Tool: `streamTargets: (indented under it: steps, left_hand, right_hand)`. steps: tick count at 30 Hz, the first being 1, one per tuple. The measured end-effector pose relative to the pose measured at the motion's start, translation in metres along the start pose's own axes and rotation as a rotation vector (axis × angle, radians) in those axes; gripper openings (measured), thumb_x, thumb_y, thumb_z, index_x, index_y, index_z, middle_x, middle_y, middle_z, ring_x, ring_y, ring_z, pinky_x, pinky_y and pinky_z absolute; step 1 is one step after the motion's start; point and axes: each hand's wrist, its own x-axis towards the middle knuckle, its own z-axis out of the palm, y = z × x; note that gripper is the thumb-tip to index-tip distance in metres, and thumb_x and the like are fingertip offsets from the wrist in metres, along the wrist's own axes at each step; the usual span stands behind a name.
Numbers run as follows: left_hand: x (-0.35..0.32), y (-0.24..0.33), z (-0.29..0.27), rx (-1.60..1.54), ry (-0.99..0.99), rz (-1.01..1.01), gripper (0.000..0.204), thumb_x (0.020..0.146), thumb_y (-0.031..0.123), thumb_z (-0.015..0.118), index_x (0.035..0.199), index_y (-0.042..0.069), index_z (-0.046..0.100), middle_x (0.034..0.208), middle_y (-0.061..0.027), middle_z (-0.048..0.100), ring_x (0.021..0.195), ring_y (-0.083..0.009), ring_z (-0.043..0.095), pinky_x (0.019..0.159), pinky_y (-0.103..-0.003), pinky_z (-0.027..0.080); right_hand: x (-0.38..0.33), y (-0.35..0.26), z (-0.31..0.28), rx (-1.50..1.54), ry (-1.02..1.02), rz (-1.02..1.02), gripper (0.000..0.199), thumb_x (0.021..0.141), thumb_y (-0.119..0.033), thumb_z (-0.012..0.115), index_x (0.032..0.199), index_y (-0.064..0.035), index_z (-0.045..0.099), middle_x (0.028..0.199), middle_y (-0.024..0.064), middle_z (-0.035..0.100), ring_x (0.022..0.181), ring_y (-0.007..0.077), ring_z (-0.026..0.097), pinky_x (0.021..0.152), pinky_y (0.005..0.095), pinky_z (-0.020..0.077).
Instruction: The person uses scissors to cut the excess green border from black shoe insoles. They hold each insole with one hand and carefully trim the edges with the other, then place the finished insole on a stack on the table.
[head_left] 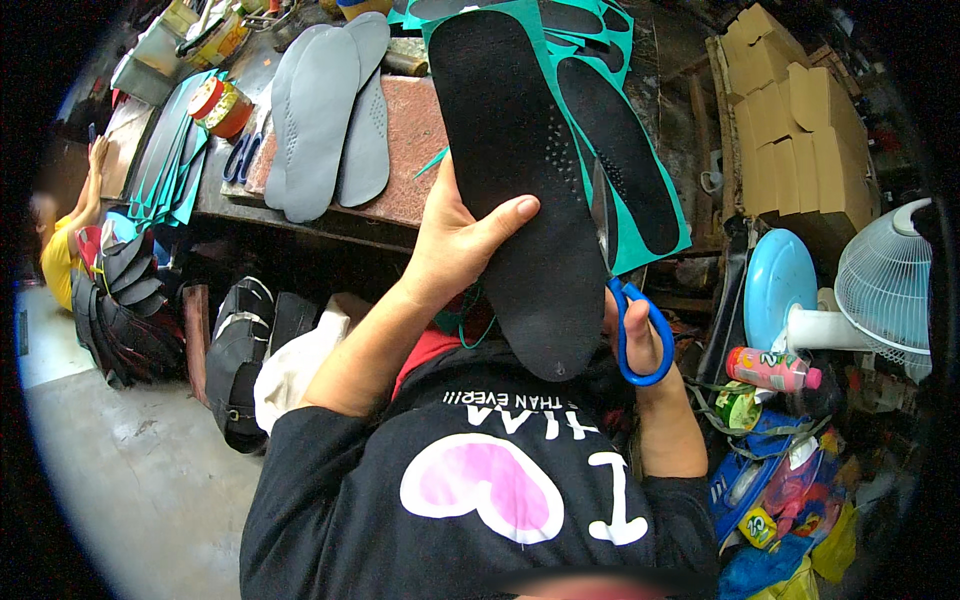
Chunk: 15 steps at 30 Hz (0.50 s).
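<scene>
My left hand [462, 232] is closed on a long black insole [500, 110], its thumb lying across the face. Rows of small dots mark the insole's right side, and its rounded narrower end hangs down in front of my shirt. My right hand [640, 335] grips blue-handled scissors [624, 355], with its thumb through a loop. The blades point up along the insole's right edge, beside a teal sheet [640, 245] that carries another black insole shape [615, 150]. Most of my right fingers are hidden behind the insole and handles.
Grey insoles [312, 110] lie on a reddish slab [408, 125] on the bench, near a red-lidded jar [220, 107] and teal sheets [170, 150]. Cardboard boxes [800, 130], a fan [885, 285] and a pink bottle [770, 369] stand right. A person in yellow [62, 262] is far left.
</scene>
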Motion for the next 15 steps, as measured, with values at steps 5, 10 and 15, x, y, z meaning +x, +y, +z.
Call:
streamTargets:
  steps: [5,10,15]
  left_hand:
    - [-0.005,-0.002,0.005,-0.197,0.026,-0.101,0.063,0.081,0.007,0.07,0.133,0.001,0.034,0.121,-0.0114,0.054,0.111,-0.0191,0.053,0.097,-0.033,0.042]
    - [-0.014,-0.005,0.02,-0.217,0.038,-0.089,0.063,0.082,0.007,0.069,0.134,0.002,0.035,0.123,-0.0099,0.053,0.112,-0.0181,0.052,0.098,-0.034,0.041]
    - [-0.017,-0.002,0.016,-0.246,0.019,-0.12,0.067,0.08,0.008,0.071,0.135,0.002,0.034,0.124,-0.0104,0.052,0.113,-0.0183,0.051,0.098,-0.033,0.04]
  right_hand:
    - [-0.01,-0.002,-0.011,0.056,-0.166,0.179,0.11,0.07,-0.085,0.039,0.132,0.0062,0.039,0.075,0.0061,0.06,0.064,0.013,0.058,0.058,0.0227,0.0447]
    - [0.006,0.012,0.014,0.111,0.144,-0.051,0.109,0.071,-0.084,0.04,0.131,0.0068,0.041,0.069,0.0051,0.059,0.053,0.0124,0.055,0.047,0.0221,0.0419]
    - [0.006,0.002,0.012,0.061,0.157,-0.055,0.101,0.071,-0.084,0.04,0.12,0.0048,0.048,0.063,0.0046,0.056,0.052,0.0131,0.054,0.047,0.0227,0.0419]
